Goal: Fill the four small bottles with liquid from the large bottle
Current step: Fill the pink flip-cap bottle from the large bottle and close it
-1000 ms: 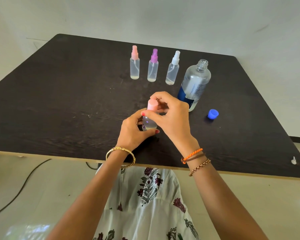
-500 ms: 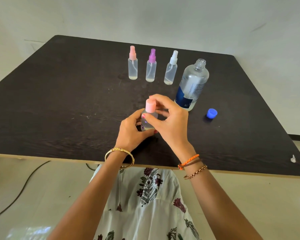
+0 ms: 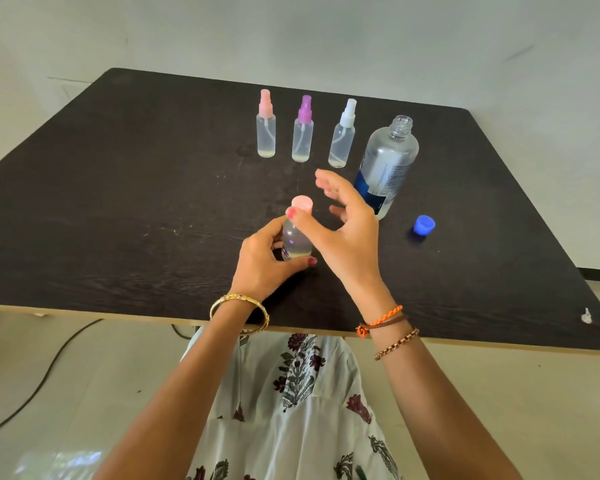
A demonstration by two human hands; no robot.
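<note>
Right hand [image 3: 347, 233] has let go of the pink cap [image 3: 302, 203], fingers now spread; left hand [image 3: 267, 258] grips the small bottle [image 3: 296, 241] on the table [image 3: 118, 202] — capping looks done.

Left hand [image 3: 262, 259] curled, thumb and fingers gripping; forearm rising from lower left. Right hand [image 3: 349, 237] raised beside it, fingers spread and relaxed, thumb tip extended toward the left; both wrists braceleted.
</note>
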